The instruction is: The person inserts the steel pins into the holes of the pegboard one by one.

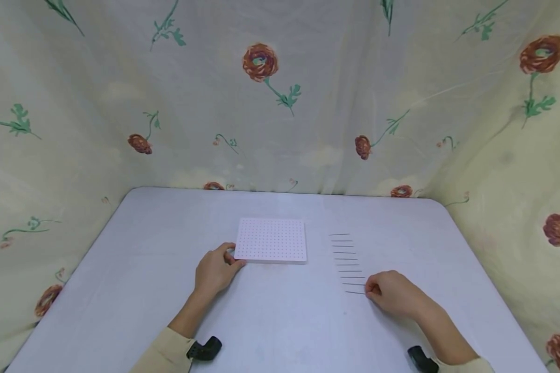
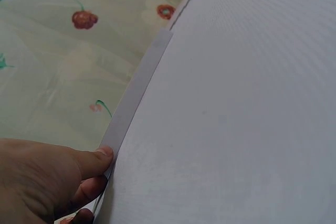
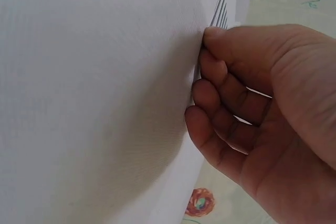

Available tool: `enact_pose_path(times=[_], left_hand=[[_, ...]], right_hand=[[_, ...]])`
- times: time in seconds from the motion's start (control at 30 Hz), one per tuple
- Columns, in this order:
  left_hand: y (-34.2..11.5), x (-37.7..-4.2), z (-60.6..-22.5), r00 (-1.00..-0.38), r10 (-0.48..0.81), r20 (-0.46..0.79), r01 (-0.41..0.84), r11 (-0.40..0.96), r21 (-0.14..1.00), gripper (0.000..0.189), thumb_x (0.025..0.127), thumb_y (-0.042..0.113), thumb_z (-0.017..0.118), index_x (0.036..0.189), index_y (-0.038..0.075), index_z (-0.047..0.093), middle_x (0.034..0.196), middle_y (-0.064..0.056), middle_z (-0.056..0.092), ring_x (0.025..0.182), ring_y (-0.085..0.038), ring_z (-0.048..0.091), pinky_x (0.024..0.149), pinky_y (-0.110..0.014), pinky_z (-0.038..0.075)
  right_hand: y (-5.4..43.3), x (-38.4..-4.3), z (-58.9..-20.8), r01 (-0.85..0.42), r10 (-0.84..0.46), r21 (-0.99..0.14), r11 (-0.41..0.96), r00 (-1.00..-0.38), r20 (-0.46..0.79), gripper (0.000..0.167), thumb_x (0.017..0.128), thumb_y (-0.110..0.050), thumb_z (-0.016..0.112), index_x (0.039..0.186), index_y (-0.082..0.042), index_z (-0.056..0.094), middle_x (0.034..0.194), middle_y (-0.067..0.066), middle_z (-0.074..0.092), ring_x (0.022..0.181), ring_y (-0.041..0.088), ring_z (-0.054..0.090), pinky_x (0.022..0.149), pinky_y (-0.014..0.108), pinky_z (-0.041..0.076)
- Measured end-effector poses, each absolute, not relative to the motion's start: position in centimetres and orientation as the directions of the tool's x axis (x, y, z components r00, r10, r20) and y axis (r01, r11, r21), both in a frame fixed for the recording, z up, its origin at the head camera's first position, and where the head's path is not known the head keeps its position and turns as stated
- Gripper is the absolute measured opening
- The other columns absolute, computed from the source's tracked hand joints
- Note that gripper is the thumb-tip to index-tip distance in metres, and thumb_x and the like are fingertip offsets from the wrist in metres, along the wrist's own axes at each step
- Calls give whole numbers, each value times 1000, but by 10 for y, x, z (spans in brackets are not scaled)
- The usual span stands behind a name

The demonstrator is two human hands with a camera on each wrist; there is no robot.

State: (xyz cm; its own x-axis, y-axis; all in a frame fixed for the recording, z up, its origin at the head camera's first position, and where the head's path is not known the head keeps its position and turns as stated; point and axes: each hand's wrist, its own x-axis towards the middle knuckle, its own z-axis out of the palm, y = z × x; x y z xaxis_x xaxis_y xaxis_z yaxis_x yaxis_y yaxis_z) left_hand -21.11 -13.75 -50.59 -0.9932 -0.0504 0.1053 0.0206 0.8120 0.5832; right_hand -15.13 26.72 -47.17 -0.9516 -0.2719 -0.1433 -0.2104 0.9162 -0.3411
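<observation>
A white board with a grid of small holes [image 1: 270, 240] lies flat on the table. My left hand [image 1: 214, 269] grips it at its near left corner, thumb on the front edge and fingers by the left side. In the left wrist view the thumb presses against the board's plain side [image 2: 137, 87]. To the right, several thin dark rods [image 1: 347, 259] lie in a column, spaced apart. My right hand [image 1: 396, 294] pinches the right end of the nearest rod [image 1: 354, 292] between thumb and forefinger, low over the table. The other fingers curl beneath in the right wrist view.
The white-covered table [image 1: 280, 321] has rounded far corners. A flowered curtain [image 1: 317, 103] hangs behind it and along both sides. Black devices [image 1: 205, 349] are strapped at the wrists, over light sleeves.
</observation>
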Motion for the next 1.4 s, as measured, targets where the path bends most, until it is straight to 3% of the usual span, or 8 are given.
enact_pose_path(times=[0.53, 0.77, 1.0, 1.2, 1.4], left_hand=[[-137, -213, -509, -993, -53, 103, 17, 810, 586, 53, 85, 30, 84, 131, 7, 66, 75, 1, 63, 64, -14, 51, 59, -27, 36], [-137, -212, -508, -994, -60, 87, 2, 812, 584, 54, 86, 30, 83, 131, 7, 66, 75, 2, 64, 65, -13, 51, 59, -26, 35], [-137, -211, -504, -994, -73, 80, -13, 811, 585, 55, 86, 30, 83, 132, 8, 65, 76, 1, 63, 65, -14, 50, 59, -27, 35], [-137, -210, -504, -994, -69, 80, -8, 807, 591, 54, 86, 29, 83, 131, 6, 65, 74, 1, 62, 64, -14, 50, 59, -27, 35], [-137, -210, -503, -995, -66, 80, -6, 808, 589, 53, 86, 30, 83, 131, 7, 66, 73, 1, 62, 64, -14, 50, 60, -27, 35]], right_hand=[[262, -155, -471, -259, -312, -269, 928, -933, -178, 14, 78, -11, 68, 71, -18, 58, 65, -7, 52, 62, 10, 45, 62, 27, 37], [264, -157, -472, -181, -265, -350, 919, -941, -209, 12, 83, -11, 61, 74, -17, 56, 64, -5, 51, 59, 10, 45, 56, 25, 34], [270, -160, -464, -190, -266, -475, 859, -959, -97, 5, 86, -6, 57, 85, -12, 57, 69, -3, 47, 64, 9, 44, 59, 23, 34], [280, -165, -455, -151, -176, -496, 855, -984, -5, 11, 89, -5, 57, 92, -10, 66, 77, -2, 57, 73, 12, 49, 65, 24, 38], [291, -168, -457, -93, -109, -531, 843, -994, 1, 16, 94, -7, 56, 99, -10, 71, 91, 2, 69, 81, 16, 54, 69, 26, 44]])
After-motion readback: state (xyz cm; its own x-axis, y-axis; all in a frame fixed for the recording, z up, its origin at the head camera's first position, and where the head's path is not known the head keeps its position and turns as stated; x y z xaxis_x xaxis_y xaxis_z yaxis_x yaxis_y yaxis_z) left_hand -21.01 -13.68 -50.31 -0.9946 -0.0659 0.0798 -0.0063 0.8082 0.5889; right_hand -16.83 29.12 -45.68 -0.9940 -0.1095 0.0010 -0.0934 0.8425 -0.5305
